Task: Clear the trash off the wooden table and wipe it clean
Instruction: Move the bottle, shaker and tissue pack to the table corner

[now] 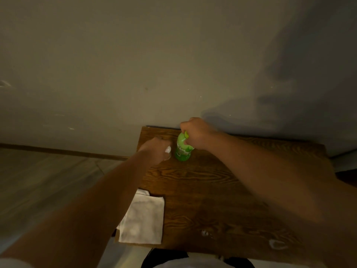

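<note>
At the far edge of the wooden table (222,200), close to the wall (135,64): a green plastic bottle (182,151) stands upright. The right hand (197,133) is closed around its neck and cap, fingers curled over the top. The left hand (157,150) is just beside the bottle, curled around something small and white (168,149); too blurred to identify, possibly a crumpled scrap or a cap.

Progress, judged from the layout: clearing is under way, not finished. The bottle is on the table, gripped but not lifted. Wiping appears not begun: a white cloth (143,219) lies folded flat at the near left corner, slightly overhanging the edge, and pale smears or spots (205,233) remain near the front edge, with a second whitish mark (277,244) further right.

Materials: tabletop dark brown, pronounced grain, faint sheen. Bottle smooth, translucent green, with printed label. Cloth soft, matte, creased at the folds. Light dim; detail limited.
</note>
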